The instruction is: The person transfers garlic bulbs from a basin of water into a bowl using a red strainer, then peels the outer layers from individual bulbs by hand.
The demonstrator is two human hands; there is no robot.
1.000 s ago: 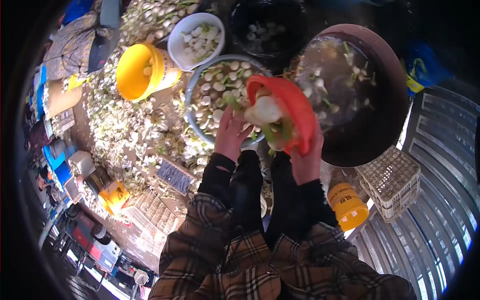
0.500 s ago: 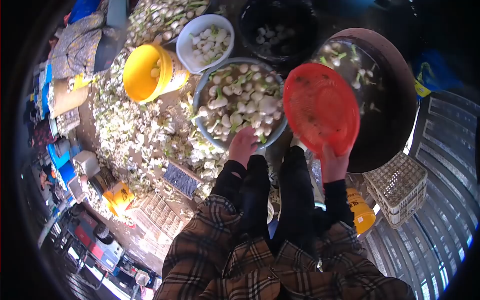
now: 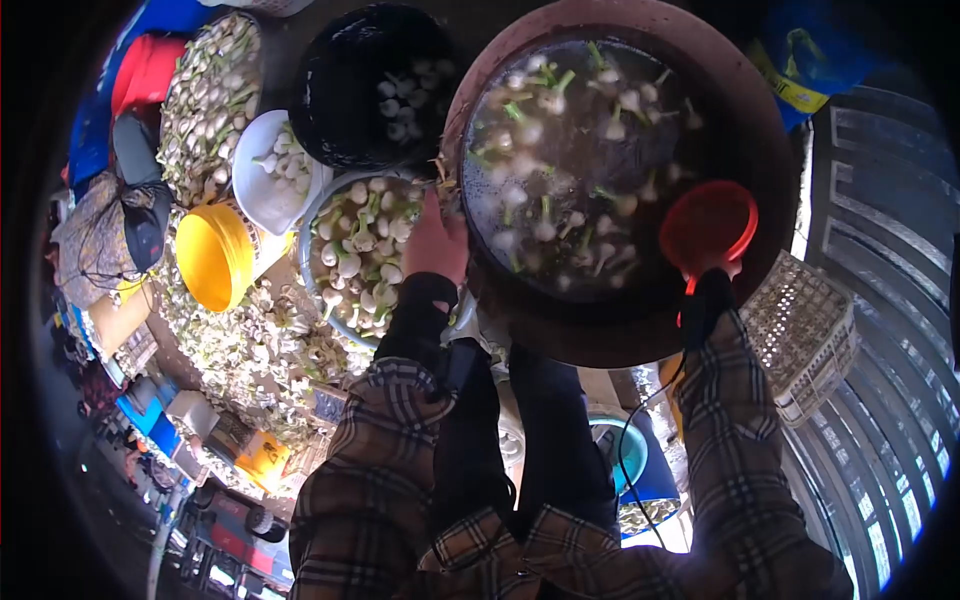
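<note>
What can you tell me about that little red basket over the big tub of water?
The red basket looks like thin plastic, round and shallow, with a raised rim. It appears empty and glows where light passes through. It is held at the near right edge of the big brown tub, over the water with floating white bulbs. The right hand grips its near rim, mostly hidden beneath it.

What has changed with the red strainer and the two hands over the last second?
The red strainer, tipped over the grey basin and emptied, has swung right and now sits over the big tub of water, still held by the right hand. The left hand has moved from the strainer's contents to the gap between basin and tub. The yellow bucket and white bowl stayed put.
</note>
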